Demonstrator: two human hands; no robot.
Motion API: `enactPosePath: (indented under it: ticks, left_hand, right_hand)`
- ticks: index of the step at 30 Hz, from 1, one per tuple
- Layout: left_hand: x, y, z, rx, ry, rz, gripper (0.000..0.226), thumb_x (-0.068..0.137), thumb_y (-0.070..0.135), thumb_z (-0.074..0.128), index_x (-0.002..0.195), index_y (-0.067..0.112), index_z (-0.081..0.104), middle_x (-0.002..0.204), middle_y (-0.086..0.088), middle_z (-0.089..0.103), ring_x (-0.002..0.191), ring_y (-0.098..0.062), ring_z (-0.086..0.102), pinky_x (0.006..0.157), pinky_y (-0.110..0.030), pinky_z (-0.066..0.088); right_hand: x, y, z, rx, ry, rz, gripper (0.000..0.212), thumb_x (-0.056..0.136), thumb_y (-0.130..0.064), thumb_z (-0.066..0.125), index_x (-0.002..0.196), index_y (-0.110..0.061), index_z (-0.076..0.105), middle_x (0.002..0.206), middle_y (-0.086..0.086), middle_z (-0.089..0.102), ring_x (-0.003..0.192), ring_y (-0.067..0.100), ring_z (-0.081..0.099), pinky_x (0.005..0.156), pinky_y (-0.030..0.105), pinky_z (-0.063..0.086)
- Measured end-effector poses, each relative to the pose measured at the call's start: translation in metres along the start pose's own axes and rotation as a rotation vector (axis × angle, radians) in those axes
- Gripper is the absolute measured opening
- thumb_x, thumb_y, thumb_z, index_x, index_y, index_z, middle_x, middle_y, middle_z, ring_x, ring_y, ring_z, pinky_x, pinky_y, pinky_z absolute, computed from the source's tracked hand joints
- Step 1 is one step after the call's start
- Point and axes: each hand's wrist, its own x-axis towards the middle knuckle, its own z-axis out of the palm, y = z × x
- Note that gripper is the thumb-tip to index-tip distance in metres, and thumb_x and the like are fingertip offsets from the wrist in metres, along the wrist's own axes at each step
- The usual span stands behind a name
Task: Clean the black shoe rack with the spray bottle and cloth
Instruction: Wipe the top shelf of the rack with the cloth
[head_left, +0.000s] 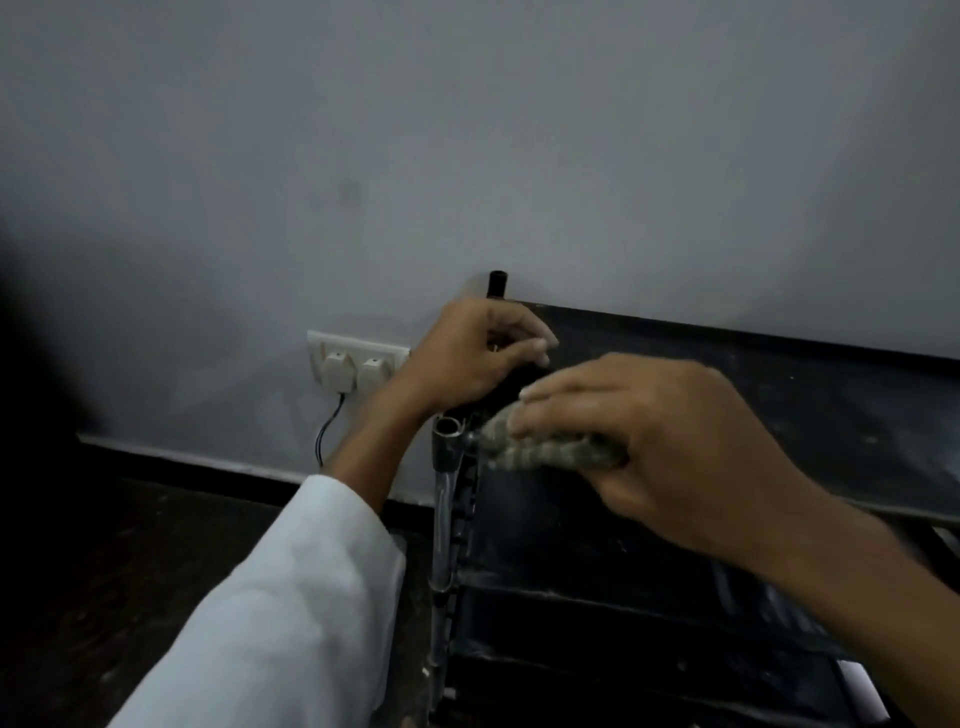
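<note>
Cloth (545, 447) on shoe rack (779, 405), wall (467, 130) behind.

left hand (467, 358) curled, right hand (644, 441) clenched — blurred

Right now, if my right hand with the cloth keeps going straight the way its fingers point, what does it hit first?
Probably the metal post at the rack's near left corner: the right hand points left, and the cloth already almost reaches it. The left hand sits just behind, though depth is hard to judge.

Striped cloth (540, 448) (bunched) — on black rack (779, 410)
</note>
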Motion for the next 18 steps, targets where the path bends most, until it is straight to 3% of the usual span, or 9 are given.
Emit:
enactPosePath:
  ticks: [3, 7, 12, 18]
  left_hand:
    - [0.005, -0.004, -0.004, 0.113, -0.075, 0.036, 0.009, 0.090, 0.016, 0.070, 0.097, 0.012, 0.075, 0.087, 0.004, 0.075, 0.082, 0.000, 0.069, 0.081, -0.026, 0.055]
    - [0.005, -0.005, -0.008, 0.158, -0.111, 0.018, 0.009, 0.088, 0.018, 0.072, 0.096, 0.018, 0.076, 0.090, 0.010, 0.074, 0.086, 0.004, 0.066, 0.083, -0.023, 0.054]
    - [0.003, -0.004, -0.008, 0.105, -0.089, 0.009, 0.010, 0.091, 0.011, 0.069, 0.098, 0.011, 0.076, 0.089, 0.006, 0.075, 0.084, 0.001, 0.068, 0.079, -0.018, 0.052]
    - [0.007, -0.015, -0.009, -0.054, 0.110, -0.044, 0.013, 0.092, 0.003, 0.065, 0.102, 0.005, 0.073, 0.091, -0.003, 0.076, 0.089, -0.010, 0.073, 0.090, -0.035, 0.057]
  right_hand:
    - [0.002, -0.003, 0.010, -0.156, -0.058, -0.156, 0.039, 0.084, -0.019, 0.052, 0.108, -0.037, 0.075, 0.114, -0.013, 0.072, 0.095, 0.021, 0.068, 0.049, 0.035, 0.054]
    - [0.001, 0.000, 0.010, -0.251, -0.090, -0.239, 0.041, 0.086, -0.021, 0.043, 0.099, -0.036, 0.078, 0.110, -0.010, 0.072, 0.090, 0.021, 0.067, 0.047, 0.023, 0.042]
    - [0.013, 0.032, -0.003, -0.127, -0.047, -0.140, 0.046, 0.072, -0.007, 0.067, 0.109, -0.034, 0.076, 0.113, -0.012, 0.071, 0.089, 0.026, 0.068, 0.054, 0.041, 0.056]
    - [0.028, 0.073, -0.006, -0.082, -0.178, -0.093, 0.057, 0.060, -0.003, 0.078, 0.107, -0.035, 0.077, 0.109, -0.016, 0.072, 0.092, 0.018, 0.071, 0.059, 0.042, 0.059]
